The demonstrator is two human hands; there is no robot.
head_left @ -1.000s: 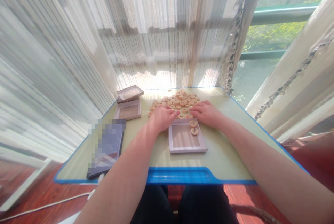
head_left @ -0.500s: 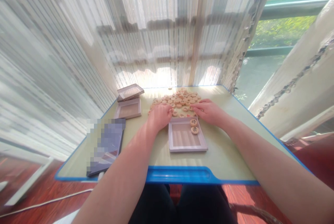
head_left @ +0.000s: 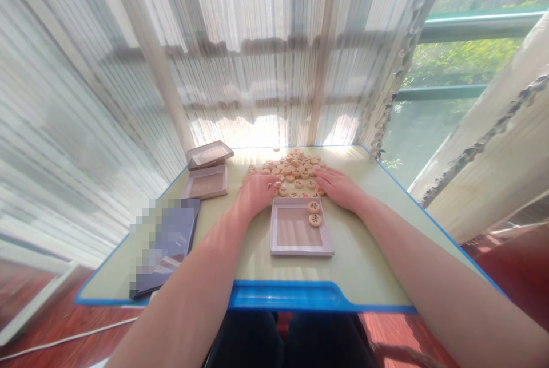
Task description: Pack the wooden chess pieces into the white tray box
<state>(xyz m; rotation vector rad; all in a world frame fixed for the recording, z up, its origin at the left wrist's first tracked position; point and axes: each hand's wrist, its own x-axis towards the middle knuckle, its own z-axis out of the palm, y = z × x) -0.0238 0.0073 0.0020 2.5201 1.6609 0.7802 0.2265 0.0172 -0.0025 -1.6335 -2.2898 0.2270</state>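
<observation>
A heap of round wooden Chinese chess pieces (head_left: 295,163) lies toward the far side of the table. My left hand (head_left: 257,189) rests at the heap's left edge, its fingers loosely bent and apart, touching or just above some pieces. On the opposite side, my right hand (head_left: 339,187) lies with fingers stretched out against the right edge of the pieces. Just in front stands a shallow white box (head_left: 273,230). Two chess pieces with dark characters, an upper piece (head_left: 314,206) and a lower piece (head_left: 314,220), sit in its right side. Several face-up pieces lie behind the box, some with red characters.
Another shallow box (head_left: 185,189) stands at the left, with a box lid (head_left: 211,154) leaning behind it. A dark tablet (head_left: 171,242), partly pixelated, lies near the left edge. The table (head_left: 364,265) has a blue rim, and sheer curtains (head_left: 257,70) hang behind it.
Both hands have loosened: the left fingers have uncurled and the right fingers have straightened over the heap's edge. The whole view has shifted slightly. The two pieces in the box stay put.
</observation>
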